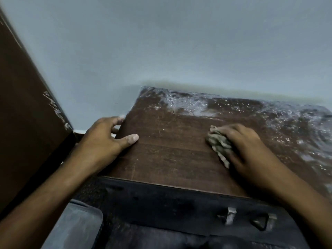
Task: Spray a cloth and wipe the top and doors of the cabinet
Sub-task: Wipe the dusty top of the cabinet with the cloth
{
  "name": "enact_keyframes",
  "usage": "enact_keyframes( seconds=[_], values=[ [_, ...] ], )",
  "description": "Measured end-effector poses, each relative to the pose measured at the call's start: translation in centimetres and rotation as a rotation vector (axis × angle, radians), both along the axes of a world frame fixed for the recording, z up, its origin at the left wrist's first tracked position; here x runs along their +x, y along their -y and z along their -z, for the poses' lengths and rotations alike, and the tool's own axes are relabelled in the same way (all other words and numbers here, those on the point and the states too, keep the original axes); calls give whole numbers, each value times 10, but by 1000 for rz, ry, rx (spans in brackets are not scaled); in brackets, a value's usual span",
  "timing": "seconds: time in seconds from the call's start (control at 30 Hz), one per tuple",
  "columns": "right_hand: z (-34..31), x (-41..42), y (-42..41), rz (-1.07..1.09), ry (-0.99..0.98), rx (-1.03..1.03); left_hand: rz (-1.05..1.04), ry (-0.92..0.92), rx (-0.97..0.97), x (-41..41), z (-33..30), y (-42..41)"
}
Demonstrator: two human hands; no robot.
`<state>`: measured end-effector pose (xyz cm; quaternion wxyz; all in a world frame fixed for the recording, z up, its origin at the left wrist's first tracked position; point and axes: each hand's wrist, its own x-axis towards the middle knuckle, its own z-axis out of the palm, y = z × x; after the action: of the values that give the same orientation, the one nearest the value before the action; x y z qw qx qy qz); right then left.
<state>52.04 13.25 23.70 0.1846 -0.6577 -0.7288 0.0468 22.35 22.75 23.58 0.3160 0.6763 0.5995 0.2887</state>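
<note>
We reach both bare forearms forward from the bottom corners of the view onto the cabinet [170,150], whose brown wooden top stands against a pale grey wall [161,42]. Our left hand [106,139] sits at the top's left edge, wrist bent slightly inward: the thumb lies flat on the wood, pointing right, while the fingers curl down over the side, so the hand clasps the edge and holds nothing else. Our right hand [246,150] is well apart from it, toward the right of the top, palm down with the knuckles raised and the fingers bent. It presses a crumpled greyish cloth [219,144] against the wood; the cloth bunches out from under the fingers and thumb on the hand's left side, and part of it is hidden beneath the palm. The near half of the top looks dull and scratched, while the far edge and the right side glisten with wet streaks and droplets [287,119]. Below the front edge we see the dark doors [161,203] with two small metal handles [231,215], blurred. A tall brown panel [27,114] leans in at the left, just beside our left forearm.
</note>
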Motion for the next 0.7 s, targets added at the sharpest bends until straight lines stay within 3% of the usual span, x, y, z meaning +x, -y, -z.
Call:
enact_keyframes(
  seconds=[0.1, 0.2, 0.33, 0.47, 0.6, 0.7],
  values=[
    [-4, -53, -37, -2, -17, -49, 6, -146, 140, 14, -4, -1],
    [4, -107, -47, -175, -9, -49, 59, -197, 268, 27, -8, 3],
    [2, -66, -26, -177, -51, -38, 134, -130, 325, 22, -3, 4],
    [-1, -45, -57, -58, -7, -47, 52, -72, 259, 13, 8, -3],
    [5, -115, -83, -273, -31, 1, -51, 43, 121, 15, 0, -28],
    [10, -115, -83, -406, -16, -9, -82, 129, 69, 12, -3, -48]
  ],
)
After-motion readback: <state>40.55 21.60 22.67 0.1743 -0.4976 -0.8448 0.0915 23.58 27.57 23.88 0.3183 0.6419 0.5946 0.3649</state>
